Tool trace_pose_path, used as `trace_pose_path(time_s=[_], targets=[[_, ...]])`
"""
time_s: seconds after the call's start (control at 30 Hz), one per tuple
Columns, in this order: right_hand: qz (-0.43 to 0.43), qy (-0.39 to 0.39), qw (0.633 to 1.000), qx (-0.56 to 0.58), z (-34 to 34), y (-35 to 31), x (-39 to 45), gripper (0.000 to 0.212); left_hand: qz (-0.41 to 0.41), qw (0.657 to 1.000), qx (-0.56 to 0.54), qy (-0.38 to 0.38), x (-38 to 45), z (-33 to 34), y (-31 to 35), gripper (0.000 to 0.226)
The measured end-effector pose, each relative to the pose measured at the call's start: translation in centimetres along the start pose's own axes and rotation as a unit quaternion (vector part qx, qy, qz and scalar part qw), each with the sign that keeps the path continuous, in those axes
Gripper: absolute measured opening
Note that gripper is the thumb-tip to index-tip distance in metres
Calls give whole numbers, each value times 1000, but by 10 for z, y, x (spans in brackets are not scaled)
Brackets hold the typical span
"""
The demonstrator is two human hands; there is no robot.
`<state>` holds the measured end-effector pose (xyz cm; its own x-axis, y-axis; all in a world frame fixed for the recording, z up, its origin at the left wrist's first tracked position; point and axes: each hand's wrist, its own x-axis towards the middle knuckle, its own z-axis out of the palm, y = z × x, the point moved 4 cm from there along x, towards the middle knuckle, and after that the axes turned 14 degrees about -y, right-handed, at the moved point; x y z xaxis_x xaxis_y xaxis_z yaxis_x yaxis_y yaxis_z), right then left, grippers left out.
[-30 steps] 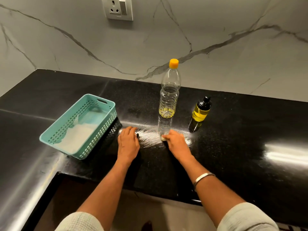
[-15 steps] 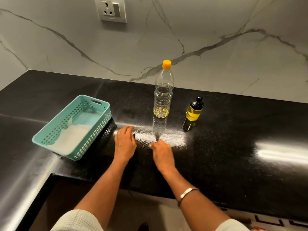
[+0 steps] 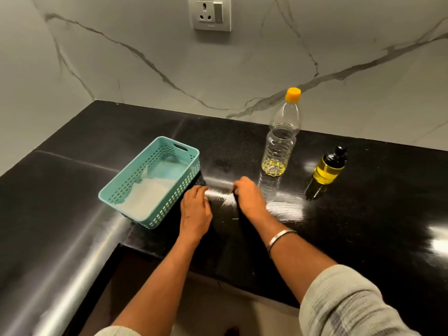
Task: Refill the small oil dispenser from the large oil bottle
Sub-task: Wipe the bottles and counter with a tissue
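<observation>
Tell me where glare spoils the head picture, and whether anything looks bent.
Head view: glare whitens the black counter near the right hand and at the right edge; the large oil bottle leans from wide-angle distortion; the near sleeve is blurred.

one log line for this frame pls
left hand: on counter | right hand: on counter | large oil bottle: capped, untouched | dispenser: capped

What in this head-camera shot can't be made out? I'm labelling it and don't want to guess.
- Head view: what the right hand pinches; its curled fingers cover it.
- Head view: the left hand fingertips' contact with the countertop; glare washes it out.
- Head view: the small oil dispenser spout; dark against dark stone.
- Head view: the white material in the teal basket; too indistinct.
</observation>
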<state>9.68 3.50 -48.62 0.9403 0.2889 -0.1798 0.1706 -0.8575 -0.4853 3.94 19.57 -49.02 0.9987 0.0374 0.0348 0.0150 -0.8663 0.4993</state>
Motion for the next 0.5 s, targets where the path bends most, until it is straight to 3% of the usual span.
trace_pose_path(time_s=[0.17, 0.3, 0.4, 0.5], targets=[[58, 26, 998, -20, -8, 21, 10, 10, 17, 1000, -9, -14, 10, 6, 4, 36], [-32, -12, 999, -26, 13, -1, 2, 32, 24, 1000, 0, -17, 16, 8, 9, 37], [-88, -48, 994, -36, 27, -14, -11, 28, 22, 1000, 0, -20, 19, 11, 11, 36], [-90, -54, 994, -33, 27, -10, -30, 24, 12, 1000, 5, -25, 17, 15, 17, 36]])
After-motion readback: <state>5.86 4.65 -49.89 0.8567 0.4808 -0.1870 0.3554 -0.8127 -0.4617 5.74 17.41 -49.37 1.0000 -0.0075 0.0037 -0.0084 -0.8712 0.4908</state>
